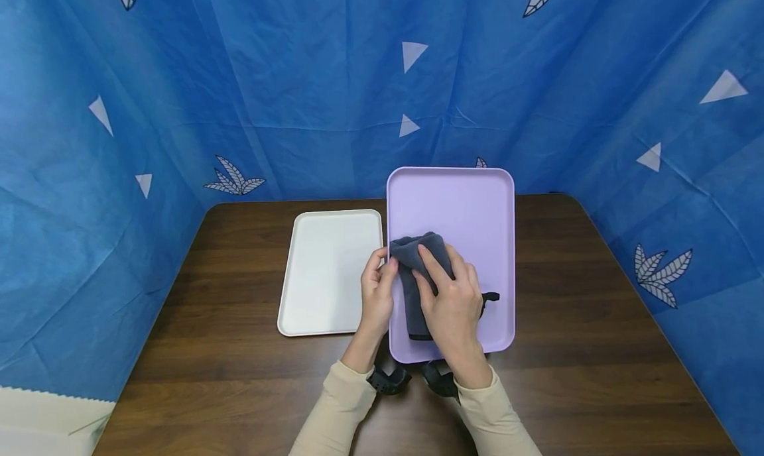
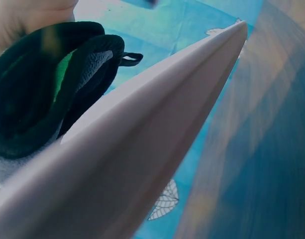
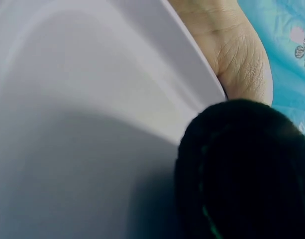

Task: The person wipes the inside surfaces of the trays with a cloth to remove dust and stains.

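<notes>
A dark grey plush towel (image 1: pixel 418 303) with black edging lies folded in the purple tray (image 1: pixel 453 197). From above, my right hand (image 1: pixel 450 297) pinches its upper fold between thumb and fingers. My left hand (image 1: pixel 377 287) reaches over the tray's left rim and pinches the towel's left corner. Beside the right hand a black hanging loop (image 1: pixel 491 297) sticks out over the tray floor. In the left wrist view the towel (image 2: pixel 52 89) shows rolled layers and a green strip inside, behind the tray's side wall (image 2: pixel 157 119).
A white tray (image 1: pixel 334 270) lies on the brown wooden table (image 1: pixel 239 376), just left of the purple one. The purple tray's far end overlaps the table's back edge in the head view. Blue patterned curtains (image 1: pixel 298 78) stand around the back and sides.
</notes>
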Action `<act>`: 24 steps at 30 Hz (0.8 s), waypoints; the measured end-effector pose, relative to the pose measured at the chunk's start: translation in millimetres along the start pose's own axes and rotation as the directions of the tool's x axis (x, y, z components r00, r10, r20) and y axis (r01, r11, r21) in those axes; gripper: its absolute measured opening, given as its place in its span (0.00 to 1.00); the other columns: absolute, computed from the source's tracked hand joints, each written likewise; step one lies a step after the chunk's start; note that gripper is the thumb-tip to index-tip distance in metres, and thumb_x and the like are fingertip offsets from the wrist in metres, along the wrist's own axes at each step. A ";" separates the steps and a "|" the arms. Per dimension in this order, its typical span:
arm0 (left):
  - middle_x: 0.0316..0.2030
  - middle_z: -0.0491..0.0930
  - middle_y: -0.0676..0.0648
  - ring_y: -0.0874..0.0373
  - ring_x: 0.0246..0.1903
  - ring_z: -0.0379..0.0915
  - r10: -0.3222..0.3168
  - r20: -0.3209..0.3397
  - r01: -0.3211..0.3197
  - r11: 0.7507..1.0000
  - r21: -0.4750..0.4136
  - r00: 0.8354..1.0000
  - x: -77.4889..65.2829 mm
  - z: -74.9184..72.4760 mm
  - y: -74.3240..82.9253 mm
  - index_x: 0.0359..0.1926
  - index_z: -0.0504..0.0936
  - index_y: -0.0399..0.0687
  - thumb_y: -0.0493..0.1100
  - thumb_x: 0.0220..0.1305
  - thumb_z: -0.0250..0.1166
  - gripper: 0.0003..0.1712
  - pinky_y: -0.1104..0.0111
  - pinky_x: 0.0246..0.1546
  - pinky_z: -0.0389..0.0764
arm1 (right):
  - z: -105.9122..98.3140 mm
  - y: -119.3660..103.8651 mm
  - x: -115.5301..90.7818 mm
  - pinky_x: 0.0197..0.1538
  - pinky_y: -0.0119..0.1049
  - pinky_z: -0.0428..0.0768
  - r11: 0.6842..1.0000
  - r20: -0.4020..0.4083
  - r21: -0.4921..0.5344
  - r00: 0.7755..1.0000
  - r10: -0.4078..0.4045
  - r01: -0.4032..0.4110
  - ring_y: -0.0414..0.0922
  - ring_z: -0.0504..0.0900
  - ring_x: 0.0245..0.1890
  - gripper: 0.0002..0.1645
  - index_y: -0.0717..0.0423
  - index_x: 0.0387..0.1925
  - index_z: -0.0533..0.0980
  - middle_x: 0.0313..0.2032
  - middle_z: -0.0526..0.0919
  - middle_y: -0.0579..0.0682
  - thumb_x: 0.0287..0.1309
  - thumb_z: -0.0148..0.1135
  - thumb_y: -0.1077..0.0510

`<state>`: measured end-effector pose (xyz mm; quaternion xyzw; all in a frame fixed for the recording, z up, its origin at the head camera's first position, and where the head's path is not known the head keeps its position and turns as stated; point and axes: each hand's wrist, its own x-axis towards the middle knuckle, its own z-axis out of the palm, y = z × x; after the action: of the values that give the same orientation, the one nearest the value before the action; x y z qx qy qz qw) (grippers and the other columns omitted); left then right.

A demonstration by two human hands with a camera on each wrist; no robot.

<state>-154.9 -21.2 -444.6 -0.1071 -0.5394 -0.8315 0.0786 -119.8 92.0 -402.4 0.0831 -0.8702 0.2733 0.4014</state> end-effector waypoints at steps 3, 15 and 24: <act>0.28 0.84 0.61 0.68 0.30 0.79 -0.002 -0.007 0.002 1.000 0.005 1.000 0.2 0.4 0.1 0.54 0.69 0.26 0.37 0.74 0.49 0.17 0.76 0.31 0.78 | -0.7 2.2 -0.8 0.37 0.52 0.78 1.000 -0.002 0.001 1.000 0.006 -0.006 0.60 0.77 0.35 0.24 0.49 0.52 0.83 0.53 0.80 0.65 0.51 0.73 0.59; 0.30 0.84 0.60 0.66 0.30 0.81 -0.042 -0.047 0.042 0.999 0.007 0.998 0.8 0.8 2.4 0.55 0.68 0.24 0.38 0.72 0.51 0.19 0.74 0.30 0.79 | -7.5 20.3 -1.9 0.40 0.55 0.79 0.999 -0.025 -0.024 0.999 0.046 -0.047 0.64 0.79 0.40 0.24 0.52 0.51 0.83 0.51 0.80 0.67 0.49 0.74 0.60; 0.26 0.83 0.60 0.68 0.28 0.78 -0.035 -0.063 0.036 0.999 0.012 0.997 1.8 0.1 2.5 0.54 0.67 0.23 0.37 0.72 0.51 0.19 0.76 0.27 0.77 | -14.6 37.6 -1.3 0.40 0.58 0.77 0.991 -0.068 -0.025 0.989 0.130 -0.132 0.65 0.79 0.42 0.24 0.53 0.51 0.83 0.50 0.81 0.66 0.49 0.74 0.62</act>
<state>-156.1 -22.2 -441.9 -0.0709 -0.5441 -0.8321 0.0813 -123.1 131.3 -411.0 0.0108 -0.8640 0.2886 0.4125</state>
